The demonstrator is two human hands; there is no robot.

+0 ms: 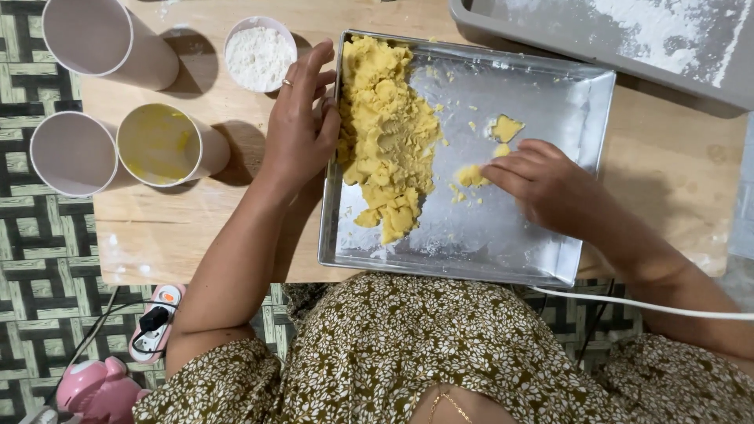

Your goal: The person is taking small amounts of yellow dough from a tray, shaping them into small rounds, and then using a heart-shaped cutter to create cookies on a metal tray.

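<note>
Wooden desk is carrying a metal tray at frame center; left hand is resting open on its rim beside yellow dough, right hand is pinching a small dough piece, fingertips partly hiding it.

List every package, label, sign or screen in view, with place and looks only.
No package, sign or screen shows.
Nearest to a label: white power strip with an orange switch, on the patterned floor mat at lower left, a black plug in it.
The three pale round cups and the small white bowl of flour on the wooden table are plain, unmarked.
</note>
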